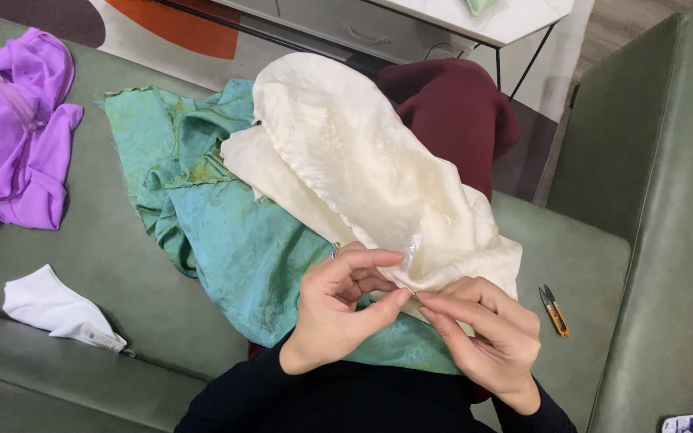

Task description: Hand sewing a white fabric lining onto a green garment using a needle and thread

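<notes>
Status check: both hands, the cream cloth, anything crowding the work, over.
Left hand and right hand both pinch the cream cloth at its near edge. Teal fabric lies under it. Thread snips rest apart on the sofa.

A crumpled purple satin garment (pixel 11 128) lay on the green sofa (pixel 106 256), near a folded white cloth (pixel 58 309); small orange-handled thread snips (pixel 554 309) rested apart.
</notes>
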